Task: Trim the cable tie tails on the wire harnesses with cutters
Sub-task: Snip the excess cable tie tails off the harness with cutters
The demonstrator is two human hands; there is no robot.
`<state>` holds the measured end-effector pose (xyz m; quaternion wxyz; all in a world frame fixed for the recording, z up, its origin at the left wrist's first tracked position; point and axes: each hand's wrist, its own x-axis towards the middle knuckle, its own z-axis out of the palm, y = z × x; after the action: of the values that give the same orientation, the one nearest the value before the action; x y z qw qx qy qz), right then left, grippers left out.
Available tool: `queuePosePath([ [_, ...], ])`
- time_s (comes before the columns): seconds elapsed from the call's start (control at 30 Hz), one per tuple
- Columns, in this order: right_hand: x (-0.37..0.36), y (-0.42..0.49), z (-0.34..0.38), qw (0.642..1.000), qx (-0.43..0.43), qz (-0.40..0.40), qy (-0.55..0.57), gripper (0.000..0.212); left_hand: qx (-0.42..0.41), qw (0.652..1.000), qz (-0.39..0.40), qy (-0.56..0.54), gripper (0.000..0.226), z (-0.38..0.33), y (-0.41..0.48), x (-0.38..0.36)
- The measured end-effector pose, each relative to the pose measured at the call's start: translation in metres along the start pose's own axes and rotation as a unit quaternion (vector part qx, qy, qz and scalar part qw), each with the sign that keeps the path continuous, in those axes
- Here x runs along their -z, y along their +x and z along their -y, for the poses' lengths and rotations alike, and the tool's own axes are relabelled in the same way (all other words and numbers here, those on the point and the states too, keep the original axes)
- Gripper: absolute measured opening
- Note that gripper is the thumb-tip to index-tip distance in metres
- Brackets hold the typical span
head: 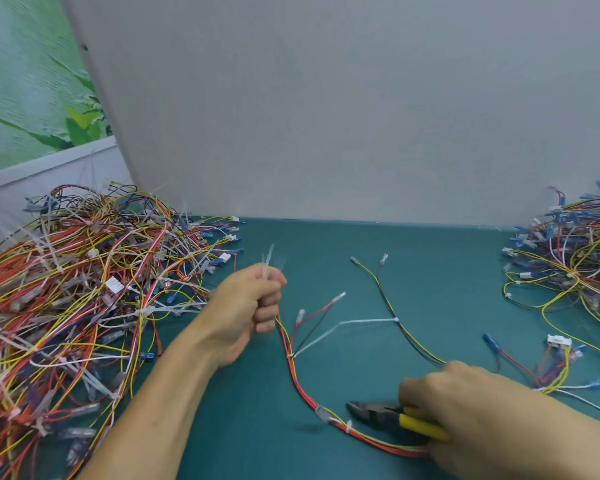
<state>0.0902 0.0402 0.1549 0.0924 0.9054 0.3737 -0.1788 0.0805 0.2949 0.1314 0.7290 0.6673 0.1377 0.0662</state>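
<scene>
Left grip point(250, 306) is curled into a fist around a small bunch of white cut tie tails point(270, 263) that stick up above the knuckles. To its left a big heap of tied harnesses point(84, 289) covers the bench edge, with a leafy green wall print point(32, 81) behind it. The teal bench point(326, 247) meets a plain pale grey panel point(326, 116) at the back. Bare room lies in the middle, where a red-and-yellow wire harness point(300, 382) runs from the left fingers down to the right grip point(471, 410). A long white untrimmed tie tail point(364, 321) juts from its black-and-yellow branch. The right grip is wrapped round the yellow handles of the cutters point(374, 410), whose nose points left just beside the harness. Far right sits a smaller harness pile point(568, 265).
</scene>
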Motion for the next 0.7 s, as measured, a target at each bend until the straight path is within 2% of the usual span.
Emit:
queuePosePath([
  [0.1,0.012,-0.009,-0.003,1.0,-0.011,0.008,0.021,0.029,-0.08,0.99,0.068,0.094,0.006,-0.005,-0.006,-0.007],
  [0.13,0.014,-0.01,-0.003,1.0,-0.02,0.001,0.022,0.032,-0.109,0.977,0.094,0.159,0.005,-0.006,-0.008,-0.011],
  [0.2,0.014,-0.007,-0.001,0.999,-0.036,-0.023,0.021,0.032,-0.155,0.929,0.121,0.314,0.006,-0.006,-0.012,-0.02],
  [0.27,0.012,-0.001,0.004,0.997,-0.045,-0.047,0.031,0.031,-0.171,0.87,0.102,0.451,0.005,-0.003,-0.012,-0.027],
  [0.33,0.009,0.004,0.011,0.995,-0.054,-0.063,0.049,0.03,-0.166,0.823,0.072,0.538,0.013,0.002,-0.012,-0.033],
  [0.5,0.003,0.014,0.026,0.988,-0.081,-0.106,0.083,0.03,-0.117,0.773,0.022,0.623,0.019,0.007,-0.012,-0.034],
  [0.57,0.002,0.018,0.031,0.985,-0.089,-0.12,0.088,0.029,-0.109,0.772,0.003,0.627,0.018,0.007,-0.011,-0.031],
  [0.6,0.001,0.02,0.034,0.984,-0.091,-0.123,0.09,0.03,-0.101,0.784,0.003,0.613,0.018,0.006,-0.009,-0.027],
  [0.7,0.0,0.028,0.043,0.983,-0.09,-0.123,0.101,0.033,-0.066,0.847,0.034,0.526,0.022,0.007,-0.004,-0.015],
])
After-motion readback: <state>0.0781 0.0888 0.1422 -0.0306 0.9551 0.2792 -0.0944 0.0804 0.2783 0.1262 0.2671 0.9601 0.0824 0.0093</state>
